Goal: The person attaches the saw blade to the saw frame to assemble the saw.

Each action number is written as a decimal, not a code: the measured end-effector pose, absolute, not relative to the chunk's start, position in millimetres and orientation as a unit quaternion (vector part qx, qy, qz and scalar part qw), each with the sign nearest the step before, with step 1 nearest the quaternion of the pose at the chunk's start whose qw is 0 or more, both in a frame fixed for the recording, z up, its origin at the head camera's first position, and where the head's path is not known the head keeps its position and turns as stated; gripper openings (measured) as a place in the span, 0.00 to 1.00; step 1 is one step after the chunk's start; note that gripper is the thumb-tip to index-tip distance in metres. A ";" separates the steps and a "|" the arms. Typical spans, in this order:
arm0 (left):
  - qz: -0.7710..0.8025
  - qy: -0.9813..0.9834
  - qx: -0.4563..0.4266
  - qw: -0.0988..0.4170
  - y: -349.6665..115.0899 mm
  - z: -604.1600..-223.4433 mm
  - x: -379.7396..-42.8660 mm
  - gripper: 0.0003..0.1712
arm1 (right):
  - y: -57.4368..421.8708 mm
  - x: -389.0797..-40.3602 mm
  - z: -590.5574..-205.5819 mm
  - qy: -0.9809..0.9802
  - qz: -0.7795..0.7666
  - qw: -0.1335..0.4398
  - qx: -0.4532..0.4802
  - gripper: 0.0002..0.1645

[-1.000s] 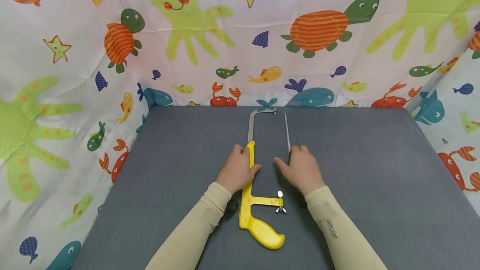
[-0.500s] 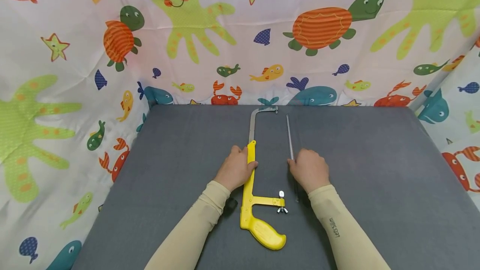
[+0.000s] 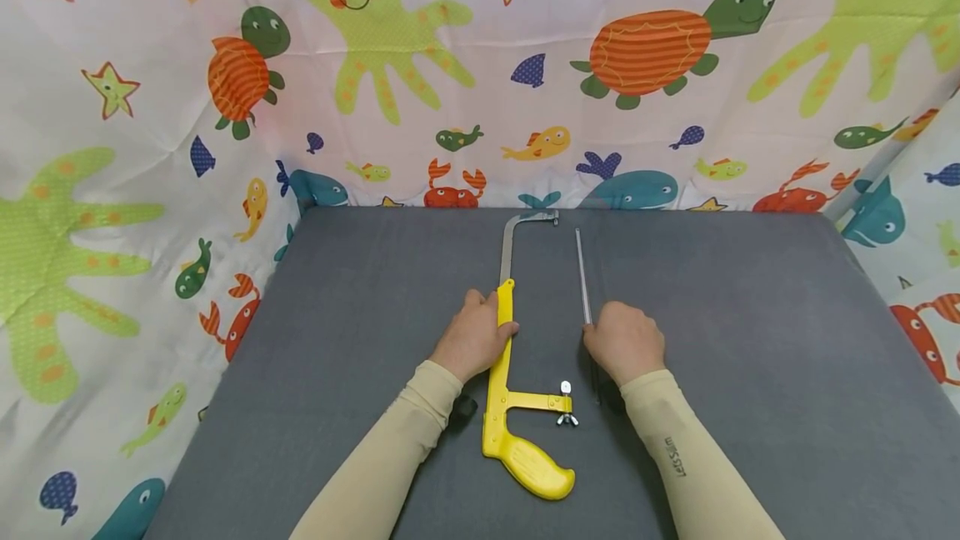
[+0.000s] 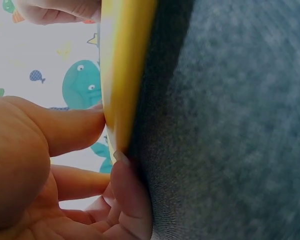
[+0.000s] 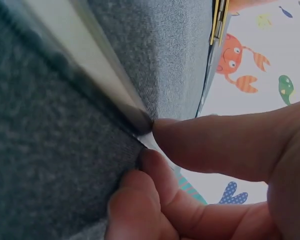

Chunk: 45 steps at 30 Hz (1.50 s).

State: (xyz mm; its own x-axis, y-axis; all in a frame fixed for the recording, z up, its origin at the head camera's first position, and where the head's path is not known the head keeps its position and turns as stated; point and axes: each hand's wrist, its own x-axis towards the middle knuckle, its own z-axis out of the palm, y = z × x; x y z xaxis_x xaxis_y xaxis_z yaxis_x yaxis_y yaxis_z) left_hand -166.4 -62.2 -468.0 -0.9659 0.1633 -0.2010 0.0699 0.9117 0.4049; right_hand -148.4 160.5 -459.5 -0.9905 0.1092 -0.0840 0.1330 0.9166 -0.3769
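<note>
Sea-animal cloth [image 3: 480,65] w/ octopuses, turtles, fish hangs behind & on both sides of grey mat [image 3: 750,373], which covers the work surface.

Hacksaw frame [image 3: 504,373] lies about mid-mat, long axis running away from the person: yellow back bar & pistol handle at the near end, bare metal arm w/ hook at the far end by the cloth. No blade mounted in it. Wing nut [image 3: 567,418] sits at the end of the frame's short yellow cross arm, near the handle.

Left hand [image 3: 474,338] is on the frame's far-left side, at the upper part of the yellow bar. Fingers curl over the bar & thumb presses its edge, so it's gripping the frame; left wrist view shows thumb [image 4: 65,130] & a fingertip against the yellow edge [image 4: 122,75], frame flat on mat.

Saw blade [image 3: 582,282], thin grey strip, lies to the right of the frame, roughly parallel to it, apart from it. Right hand [image 3: 624,344] is over the blade's near part, fingers curled down. Right wrist view: thumb [image 5: 225,142] & a fingertip pinch the blade's [image 5: 85,65] edge right at the mat, blade otherwise lying on it.

Both forearms in beige sleeves [image 3: 675,457].
</note>
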 end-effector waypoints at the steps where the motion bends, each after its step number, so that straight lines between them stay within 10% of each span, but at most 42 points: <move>1: 0.201 0.971 0.059 0.117 -61.9 -467.9 -166.3 0.44 | 160.4 -148.2 -459.4 0.978 -0.195 0.032 0.063 0.22; 45: 0.192 0.972 0.072 0.114 -62.8 -469.2 -164.4 0.43 | 154.7 -160.3 -457.4 0.923 -0.374 0.087 0.019 0.12</move>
